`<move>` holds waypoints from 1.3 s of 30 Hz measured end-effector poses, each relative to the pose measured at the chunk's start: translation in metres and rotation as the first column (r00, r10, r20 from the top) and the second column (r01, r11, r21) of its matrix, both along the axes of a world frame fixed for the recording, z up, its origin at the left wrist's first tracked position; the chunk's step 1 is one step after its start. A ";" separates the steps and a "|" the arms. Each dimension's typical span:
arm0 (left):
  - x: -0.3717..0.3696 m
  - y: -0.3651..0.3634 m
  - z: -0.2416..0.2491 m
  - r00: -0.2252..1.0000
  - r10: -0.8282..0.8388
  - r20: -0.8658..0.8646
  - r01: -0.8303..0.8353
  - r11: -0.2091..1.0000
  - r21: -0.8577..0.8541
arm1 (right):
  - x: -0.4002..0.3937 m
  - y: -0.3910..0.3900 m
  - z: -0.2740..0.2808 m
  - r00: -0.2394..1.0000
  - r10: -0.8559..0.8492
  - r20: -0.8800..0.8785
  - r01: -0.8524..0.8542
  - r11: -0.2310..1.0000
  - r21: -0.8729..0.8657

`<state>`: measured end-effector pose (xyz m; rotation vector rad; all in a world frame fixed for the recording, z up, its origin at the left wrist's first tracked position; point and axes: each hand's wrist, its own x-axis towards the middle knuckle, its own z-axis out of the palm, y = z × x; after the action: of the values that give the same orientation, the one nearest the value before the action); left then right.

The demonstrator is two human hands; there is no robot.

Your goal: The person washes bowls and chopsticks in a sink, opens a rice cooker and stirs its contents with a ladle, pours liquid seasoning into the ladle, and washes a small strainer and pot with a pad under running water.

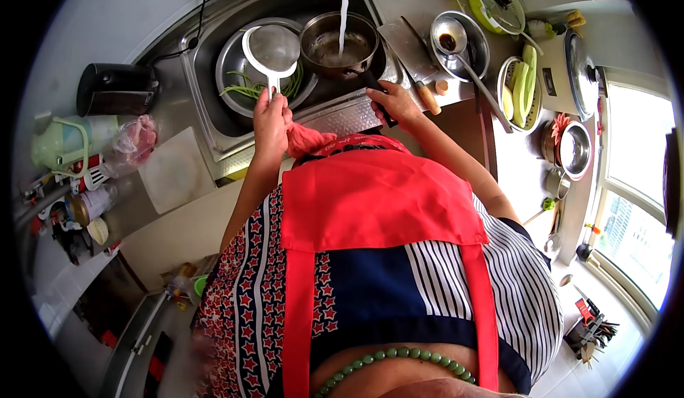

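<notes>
Closed round the handle of a white-rimmed strainer (273, 48), my left hand (271, 122) is at the sink's front edge. The strainer is over a metal bowl (229, 62) with long green vegetables (244, 88) in it. My right hand (396, 104) grips the black handle of a metal pot (329, 24) in the sink. A stream of water (344, 17) runs from the tap into the pot, which has liquid in it. A red cloth (306, 140) hangs beside my left hand.
Right of the sink lie a cleaver (412, 49), a bowl with a ladle (476, 42) and a colander of long green vegetables (526, 88). A rice cooker (563, 74) stands beyond. On the left are a black appliance (114, 90) and a cutting board (175, 170).
</notes>
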<state>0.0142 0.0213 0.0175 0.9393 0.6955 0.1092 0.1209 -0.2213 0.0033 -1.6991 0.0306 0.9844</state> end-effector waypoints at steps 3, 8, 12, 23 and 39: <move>0.005 -0.007 -0.009 0.999 -0.036 0.039 0.036 0.999 0.021 | 0.005 0.000 -0.014 1.000 0.012 0.013 -0.011 0.998 -0.064; 0.023 -0.022 -0.021 0.984 -0.147 -0.095 0.165 0.961 0.222 | 0.011 -0.003 -0.022 0.958 0.204 0.201 -0.120 0.922 -0.367; 0.042 -0.023 -0.040 0.946 -0.274 -0.175 0.305 0.559 0.771 | 0.001 -0.014 -0.051 0.804 0.356 0.477 -0.070 0.852 -0.518; 0.072 -0.034 -0.027 0.908 -0.335 -0.252 0.241 -0.074 0.968 | -0.002 -0.034 -0.021 0.669 0.488 0.561 -0.085 0.800 -0.594; 0.064 -0.035 -0.043 0.909 -0.349 -0.228 0.224 -0.054 0.973 | 0.010 -0.032 -0.016 0.732 0.286 0.618 -0.030 0.921 -0.389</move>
<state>0.0786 -0.0132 -0.0251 2.5340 0.1581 0.2928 0.1313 -0.2537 -0.0131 -2.3505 -0.4488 0.4429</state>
